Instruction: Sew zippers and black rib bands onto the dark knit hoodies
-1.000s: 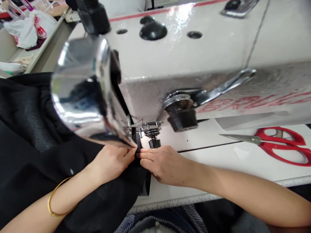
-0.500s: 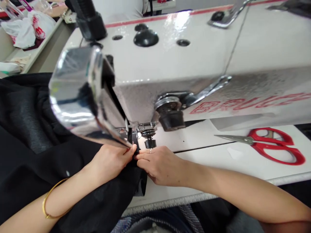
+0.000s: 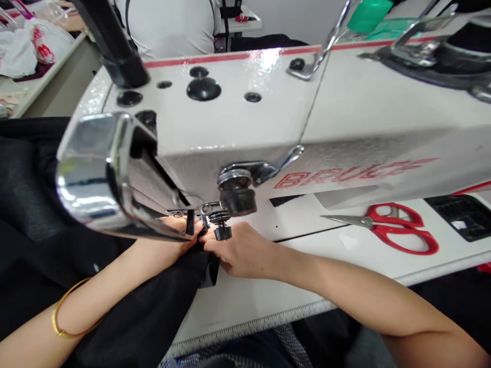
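Note:
Black fabric (image 3: 161, 296) spreads over the left of the table and runs under the head of a white sewing machine (image 3: 245, 133). By the needle area, my left hand (image 3: 164, 245) pinches the fabric; the chrome cover hides part of its fingers. My right hand (image 3: 238, 250) is closed on the fabric's edge just right of it, fingertips close to the left ones. The black tension knob (image 3: 223, 233) sits right above my right fingers. The needle and presser foot are mostly hidden.
Red-handled scissors (image 3: 399, 227) lie right of my right hand, blades pointing left. A black tray (image 3: 462, 217) is set in the table at far right. A measuring tape strip (image 3: 268, 322) lines the front edge. White plastic bags (image 3: 42, 43) lie back left; a person in white (image 3: 172, 25) is behind the machine.
The view has shifted, showing more behind and right of the machine. Both hands have moved slightly farther in by the needle area, still on the fabric, with the left fingers now more hidden.

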The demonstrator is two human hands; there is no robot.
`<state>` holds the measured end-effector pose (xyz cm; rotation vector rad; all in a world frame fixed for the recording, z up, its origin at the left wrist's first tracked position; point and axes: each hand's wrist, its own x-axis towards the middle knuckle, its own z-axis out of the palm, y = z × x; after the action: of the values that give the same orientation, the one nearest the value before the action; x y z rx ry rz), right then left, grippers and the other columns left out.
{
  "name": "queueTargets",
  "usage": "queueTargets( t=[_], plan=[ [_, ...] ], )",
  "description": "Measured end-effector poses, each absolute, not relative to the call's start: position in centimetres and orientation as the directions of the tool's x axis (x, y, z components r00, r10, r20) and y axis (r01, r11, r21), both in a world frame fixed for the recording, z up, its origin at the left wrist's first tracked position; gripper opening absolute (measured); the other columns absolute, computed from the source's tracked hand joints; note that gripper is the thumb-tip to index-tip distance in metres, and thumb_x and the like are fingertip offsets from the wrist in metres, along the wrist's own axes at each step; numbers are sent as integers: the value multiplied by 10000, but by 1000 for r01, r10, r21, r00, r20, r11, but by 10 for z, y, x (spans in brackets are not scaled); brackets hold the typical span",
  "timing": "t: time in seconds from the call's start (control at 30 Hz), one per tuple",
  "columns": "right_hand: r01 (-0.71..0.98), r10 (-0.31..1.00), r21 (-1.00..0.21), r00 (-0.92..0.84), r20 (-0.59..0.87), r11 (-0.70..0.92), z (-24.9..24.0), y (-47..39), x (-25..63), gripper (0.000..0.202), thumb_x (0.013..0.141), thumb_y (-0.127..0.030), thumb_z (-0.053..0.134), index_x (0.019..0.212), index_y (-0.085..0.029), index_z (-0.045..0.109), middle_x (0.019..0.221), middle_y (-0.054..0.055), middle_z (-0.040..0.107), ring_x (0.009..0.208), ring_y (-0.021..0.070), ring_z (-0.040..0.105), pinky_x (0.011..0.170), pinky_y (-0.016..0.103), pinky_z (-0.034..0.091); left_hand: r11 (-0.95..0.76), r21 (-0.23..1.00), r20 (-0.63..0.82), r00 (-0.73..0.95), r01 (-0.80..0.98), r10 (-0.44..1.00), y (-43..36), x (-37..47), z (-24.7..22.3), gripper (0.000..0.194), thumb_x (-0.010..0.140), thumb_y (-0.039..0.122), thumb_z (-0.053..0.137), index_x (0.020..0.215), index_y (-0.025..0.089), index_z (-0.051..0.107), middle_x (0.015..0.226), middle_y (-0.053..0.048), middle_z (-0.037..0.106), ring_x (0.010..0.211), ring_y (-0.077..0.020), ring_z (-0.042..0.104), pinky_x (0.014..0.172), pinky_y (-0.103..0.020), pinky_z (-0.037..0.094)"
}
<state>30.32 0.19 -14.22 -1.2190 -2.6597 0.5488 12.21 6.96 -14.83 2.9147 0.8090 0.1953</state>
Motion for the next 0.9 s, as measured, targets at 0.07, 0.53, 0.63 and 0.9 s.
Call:
queueTargets(
  t=[0.07,0.53,0.63,0.9],
  plan=[
    [688,756,-399,-654,19,606,-143,2,304,149,737,-98,436,793,-167,555,865,10,612,767,138,525,532,256,337,-845,96,119,836,527,535,69,120,-149,253,845,217,370,684,190,564,563,-6,467,495,-114,414,474,-227,282],
    [694,755,-377,-656,19,613,-146,-3,304,167,750,-85,401,800,-165,539,871,23,590,763,141,510,524,259,320,-834,-96,51,840,543,541,65,122,-151,274,804,140,344,745,193,607,624,-17,547,550,-139,478,524,-236,289],
    [707,774,-398,-633,13,585,-146,-1,303,160,735,-90,416,790,-173,541,848,12,595,698,133,501,495,252,290,-827,-78,2,830,556,558,66,122,-150,280,817,179,337,800,203,615,674,-24,567,632,-156,519,548,-235,312],
    [695,786,-466,-618,4,548,-142,3,305,212,720,-88,446,865,-181,570,853,25,604,728,141,523,550,234,330,-918,115,127,911,380,393,73,121,-134,349,867,193,280,709,173,591,544,3,448,535,-109,444,563,-203,341]
  ],
)
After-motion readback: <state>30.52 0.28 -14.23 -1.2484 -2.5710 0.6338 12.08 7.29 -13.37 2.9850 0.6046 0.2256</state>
